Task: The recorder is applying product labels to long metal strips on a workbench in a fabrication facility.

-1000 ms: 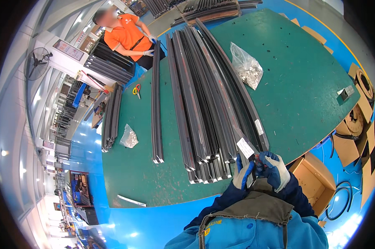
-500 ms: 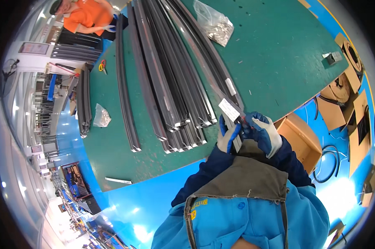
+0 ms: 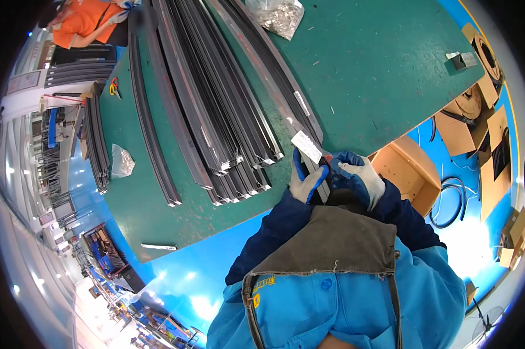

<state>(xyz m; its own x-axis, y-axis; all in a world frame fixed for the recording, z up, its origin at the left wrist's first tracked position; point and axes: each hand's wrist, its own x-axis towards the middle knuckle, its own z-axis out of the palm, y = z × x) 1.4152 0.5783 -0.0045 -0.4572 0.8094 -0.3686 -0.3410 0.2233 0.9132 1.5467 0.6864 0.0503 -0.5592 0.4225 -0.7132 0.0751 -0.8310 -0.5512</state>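
Note:
Both hands wear white gloves with blue-coated fingers. My left hand point(image 3: 306, 184) is wrapped round the near end of a long dark trim strip point(image 3: 279, 103), just below a white paper label point(image 3: 306, 146). Against the right side of that end, my right hand point(image 3: 362, 178) is closed with bent fingers. A small red spot shows near its fingertips; what they pinch is hidden. The strip reaches away across the green table point(image 3: 379, 75), with another dark strip alongside. To the left lies a thick stack of similar dark strips point(image 3: 216, 116).
Bags of small metal pieces lie on the table, one at the back point(image 3: 277, 16), another at the left point(image 3: 122, 161). Scissors point(image 3: 115, 87) lie at far left. An open carton point(image 3: 408, 171) stands right of my hands. A co-worker in orange point(image 3: 85, 23) is at the far left.
The whole view has shifted, so the table and strips appear further left and up. My right fingers have curled closer against the strip's end. The co-worker's hands have come up.

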